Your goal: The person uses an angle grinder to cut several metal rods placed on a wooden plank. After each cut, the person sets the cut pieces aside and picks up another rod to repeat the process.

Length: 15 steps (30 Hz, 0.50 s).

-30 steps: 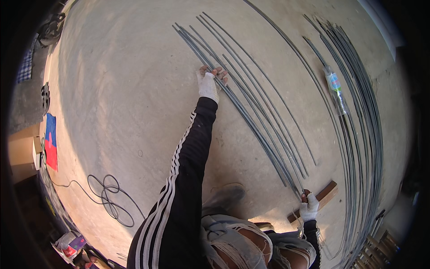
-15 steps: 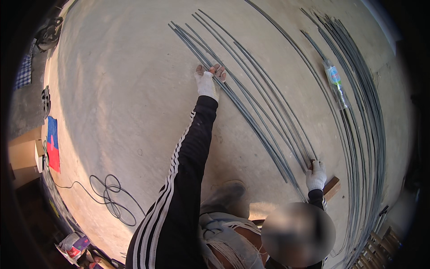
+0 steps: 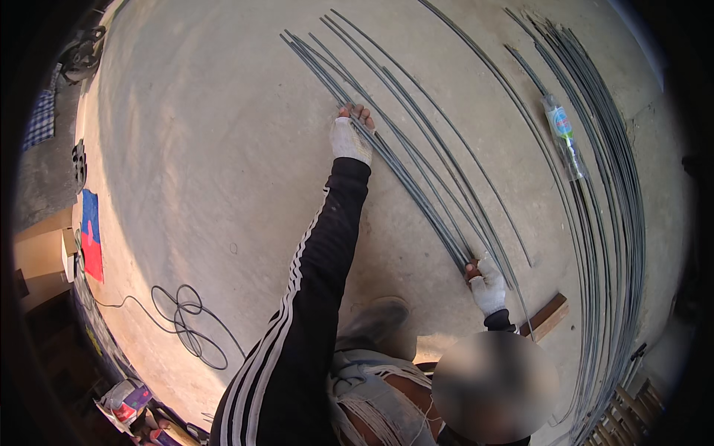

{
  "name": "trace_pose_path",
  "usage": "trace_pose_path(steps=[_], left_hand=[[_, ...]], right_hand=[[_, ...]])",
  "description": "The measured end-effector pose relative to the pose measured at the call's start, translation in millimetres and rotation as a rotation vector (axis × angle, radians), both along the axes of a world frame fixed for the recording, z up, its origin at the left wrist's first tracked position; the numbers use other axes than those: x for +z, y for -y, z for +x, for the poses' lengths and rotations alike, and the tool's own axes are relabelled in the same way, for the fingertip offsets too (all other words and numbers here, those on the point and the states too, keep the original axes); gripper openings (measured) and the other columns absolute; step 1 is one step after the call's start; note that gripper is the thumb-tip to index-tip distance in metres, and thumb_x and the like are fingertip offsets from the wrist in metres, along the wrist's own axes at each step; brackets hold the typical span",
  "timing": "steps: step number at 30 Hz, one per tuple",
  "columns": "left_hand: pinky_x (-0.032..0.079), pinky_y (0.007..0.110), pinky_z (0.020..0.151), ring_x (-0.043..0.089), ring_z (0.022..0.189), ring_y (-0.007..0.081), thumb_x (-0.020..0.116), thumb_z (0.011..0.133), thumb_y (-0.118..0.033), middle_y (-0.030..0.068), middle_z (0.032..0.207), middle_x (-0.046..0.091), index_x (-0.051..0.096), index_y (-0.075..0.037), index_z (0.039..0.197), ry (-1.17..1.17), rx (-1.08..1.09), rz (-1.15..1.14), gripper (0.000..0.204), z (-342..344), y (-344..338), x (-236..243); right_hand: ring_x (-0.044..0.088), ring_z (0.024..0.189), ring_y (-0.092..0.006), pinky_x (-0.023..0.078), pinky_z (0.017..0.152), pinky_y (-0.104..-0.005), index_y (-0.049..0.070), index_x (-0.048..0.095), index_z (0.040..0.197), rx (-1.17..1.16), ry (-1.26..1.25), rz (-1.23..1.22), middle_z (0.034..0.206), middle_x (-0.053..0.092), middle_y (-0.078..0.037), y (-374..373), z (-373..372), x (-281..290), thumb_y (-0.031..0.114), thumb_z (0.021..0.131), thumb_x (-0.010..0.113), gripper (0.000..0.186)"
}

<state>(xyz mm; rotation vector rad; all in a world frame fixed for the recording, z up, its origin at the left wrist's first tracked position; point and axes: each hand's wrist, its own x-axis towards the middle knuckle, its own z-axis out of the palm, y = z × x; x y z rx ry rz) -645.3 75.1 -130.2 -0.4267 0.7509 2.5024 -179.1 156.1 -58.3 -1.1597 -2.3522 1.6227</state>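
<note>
Both my hands wear white gloves with bare fingertips. Toward the far end of a thin bundle of grey metal rods (image 3: 420,202), my left hand (image 3: 354,135) is closed around them. My right hand (image 3: 486,284) has its thumb and fingers closed at the near end of the same bundle. Several looser rods (image 3: 448,117) fan out on the floor just right of this bundle, some passing close beside my right hand. How many rods each hand grips is hidden by the fingers.
A wooden block (image 3: 547,316) lies right of my right hand. Farther right are a clear plastic bottle (image 3: 565,141) sleeved over rods and a large rod pile (image 3: 621,163). A black cable (image 3: 182,327) loops at left, with a cardboard box (image 3: 43,245) beyond.
My right hand has moved left from the looser rods to the near end of the bundle. The rightmost loose rod now lies farther apart. My left hand stays on the bundle.
</note>
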Motion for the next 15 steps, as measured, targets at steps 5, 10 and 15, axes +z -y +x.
trace_pose_path(steps=[5, 10, 15], left_hand=[[0.058, 0.037, 0.072, 0.068, 0.09, 0.0252, 0.065, 0.103, -0.032, 0.0102, 0.106, 0.07, 0.057, -0.009, 0.123, -0.028, -0.008, 0.054, 0.032, -2.1, -1.4, -8.9], [0.058, 0.037, 0.068, 0.068, 0.086, 0.0246, 0.065, 0.103, -0.032, 0.0104, 0.105, 0.07, 0.057, -0.01, 0.123, -0.023, -0.014, 0.059, 0.031, -3.8, 0.8, -13.4], [0.057, 0.036, 0.068, 0.067, 0.087, 0.0238, 0.065, 0.103, -0.031, 0.0121, 0.107, 0.069, 0.055, -0.008, 0.129, -0.012, -0.018, 0.041, 0.036, -1.0, -0.9, -7.6]], right_hand=[[0.062, 0.069, -0.0126, 0.051, 0.063, -0.0298, -0.001, 0.07, 0.11, -0.088, -0.033, -0.124, 0.079, 0.066, -0.003, 1.8, 7.7, -11.7, 0.012, 0.103, 0.066, 0.015], [0.061, 0.069, -0.0114, 0.051, 0.061, -0.0293, 0.0, 0.07, 0.108, -0.095, -0.021, -0.112, 0.079, 0.066, -0.003, 4.7, 8.1, -11.7, 0.014, 0.103, 0.066, 0.015], [0.059, 0.068, -0.0091, 0.048, 0.059, -0.0275, 0.0, 0.07, 0.109, -0.024, 0.071, 0.028, 0.079, 0.066, -0.002, 3.3, 10.2, -10.5, 0.014, 0.104, 0.066, 0.015]])
